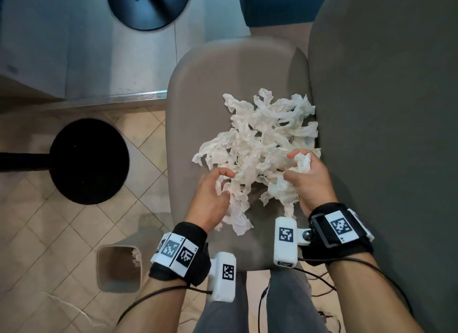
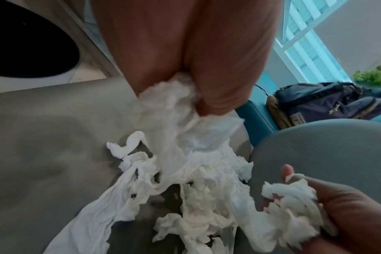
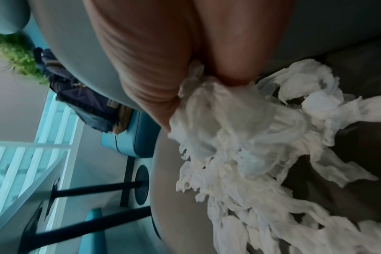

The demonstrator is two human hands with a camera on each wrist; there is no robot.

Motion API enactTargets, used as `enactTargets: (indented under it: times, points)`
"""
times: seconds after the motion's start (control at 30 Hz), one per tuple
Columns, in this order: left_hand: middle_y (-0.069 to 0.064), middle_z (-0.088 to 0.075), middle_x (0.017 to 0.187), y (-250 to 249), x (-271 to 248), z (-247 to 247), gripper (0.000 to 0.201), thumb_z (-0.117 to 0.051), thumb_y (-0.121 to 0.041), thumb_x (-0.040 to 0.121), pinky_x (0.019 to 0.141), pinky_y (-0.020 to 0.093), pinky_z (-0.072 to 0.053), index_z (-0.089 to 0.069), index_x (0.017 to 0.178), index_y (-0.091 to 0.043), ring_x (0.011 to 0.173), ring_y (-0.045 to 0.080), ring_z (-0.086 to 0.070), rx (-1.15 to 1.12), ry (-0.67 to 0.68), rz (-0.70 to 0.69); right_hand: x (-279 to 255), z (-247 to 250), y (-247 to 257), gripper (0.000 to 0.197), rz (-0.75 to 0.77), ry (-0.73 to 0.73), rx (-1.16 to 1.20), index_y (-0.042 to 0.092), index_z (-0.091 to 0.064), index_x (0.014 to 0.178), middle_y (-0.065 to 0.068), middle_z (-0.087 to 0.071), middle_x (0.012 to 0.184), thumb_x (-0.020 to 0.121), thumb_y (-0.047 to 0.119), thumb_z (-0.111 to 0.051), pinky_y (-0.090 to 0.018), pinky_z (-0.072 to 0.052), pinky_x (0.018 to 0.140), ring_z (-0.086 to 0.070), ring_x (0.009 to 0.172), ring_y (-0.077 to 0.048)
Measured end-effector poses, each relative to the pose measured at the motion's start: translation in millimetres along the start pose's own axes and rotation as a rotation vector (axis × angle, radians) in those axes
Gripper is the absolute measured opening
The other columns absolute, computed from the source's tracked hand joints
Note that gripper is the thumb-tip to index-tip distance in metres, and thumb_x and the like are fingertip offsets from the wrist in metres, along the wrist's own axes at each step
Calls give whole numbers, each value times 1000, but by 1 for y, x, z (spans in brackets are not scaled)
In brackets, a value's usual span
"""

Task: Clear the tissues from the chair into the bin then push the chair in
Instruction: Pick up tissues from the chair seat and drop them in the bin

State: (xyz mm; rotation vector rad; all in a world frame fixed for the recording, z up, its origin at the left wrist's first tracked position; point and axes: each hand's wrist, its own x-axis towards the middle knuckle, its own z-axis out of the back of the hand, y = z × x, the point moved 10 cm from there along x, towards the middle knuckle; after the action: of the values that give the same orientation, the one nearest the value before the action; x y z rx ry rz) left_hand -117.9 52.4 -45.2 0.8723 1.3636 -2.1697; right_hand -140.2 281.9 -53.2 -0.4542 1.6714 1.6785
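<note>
A heap of crumpled white tissues [image 1: 262, 139] lies on the grey padded chair seat [image 1: 198, 104], against the chair's backrest [image 1: 386, 109]. My left hand [image 1: 218, 184] curls into the near left edge of the heap and grips a bunch of tissues [image 2: 176, 106]. My right hand [image 1: 300, 166] holds a wad of tissue [image 1: 303, 163] at the heap's near right side; in the right wrist view the tissues [image 3: 218, 113] trail from its palm. The small grey bin [image 1: 119, 268] stands on the floor at the lower left, with a bit of tissue at its rim.
Two black round table bases [image 1: 89, 161] [image 1: 148, 5] stand on the floor left of the chair. A teal seat [image 1: 280, 5] lies beyond the chair, with a dark backpack [image 2: 328, 103] on it. Cables [image 1: 319, 283] hang from my wrists near my grey trousers.
</note>
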Motion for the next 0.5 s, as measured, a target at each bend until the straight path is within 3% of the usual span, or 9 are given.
enactTargets:
  times: [0.07,0.13,0.2,0.27,0.37,0.5]
  points:
    - [-5,-51,130,10,-10,1,45,-51,1,90,66,23,-52,-63,97,-42,106,19,-61,-2,-58,51,-6,5,2,30,25,-39,-29,32,-61,73,4,-54,72,58,6,-61,-36,-46,64,-51,65,-16]
    - [-4,-58,132,21,-20,-3,46,-48,2,93,70,32,-57,-67,95,-39,96,24,-66,-117,-78,97,-10,8,0,28,23,-59,-22,31,-57,69,0,-56,78,66,5,-66,-48,-56,72,-61,74,-25]
    - [2,-59,128,30,-35,-12,41,-45,4,96,66,25,-56,-68,101,-29,85,22,-67,-295,-72,156,-14,5,-4,30,-12,-32,34,24,-52,72,-6,-55,85,81,-5,-55,-52,-59,66,-69,75,-29]
    - [8,-59,124,34,-54,-27,33,-42,4,100,58,23,-55,-64,111,-17,71,20,-67,-474,-28,199,-20,-5,-5,31,-24,43,60,16,-45,77,-7,-51,87,87,-12,-38,-40,-56,50,-65,58,-28]
    - [6,-70,107,48,-78,-42,19,-47,-13,104,47,20,-47,-62,113,-20,51,11,-57,-478,-25,224,-30,-14,-14,32,-29,95,8,20,-40,81,-6,-53,85,87,-11,-31,-26,-39,41,-48,39,-19]
    - [-2,-66,70,82,-107,-45,21,-52,-39,101,46,20,-40,-67,97,-24,45,5,-46,-426,-129,251,-49,-30,-21,27,57,146,-221,22,-42,84,0,-58,74,88,-5,-37,-19,-36,38,-48,43,-5]
